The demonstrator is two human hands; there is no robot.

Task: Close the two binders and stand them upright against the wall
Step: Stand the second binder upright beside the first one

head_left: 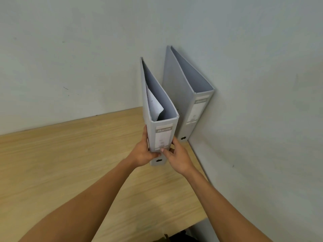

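Observation:
Two grey lever-arch binders stand upright on the wooden desk (73, 172). The far binder (190, 95) is closed and stands in the corner, touching the walls, spine toward me. The near binder (160, 119) is closed too, upright, with a white sheet showing inside its top. My left hand (142, 152) grips its left side low down. On the right side, my right hand (176, 158) holds the spine's lower edge, one finger across the label. A narrow gap separates the two binders.
A pale wall (70, 58) runs behind the desk and a second wall (262, 119) closes the right side, forming a corner. The desk's front edge ends at the lower right, with a dark object (176, 237) below it.

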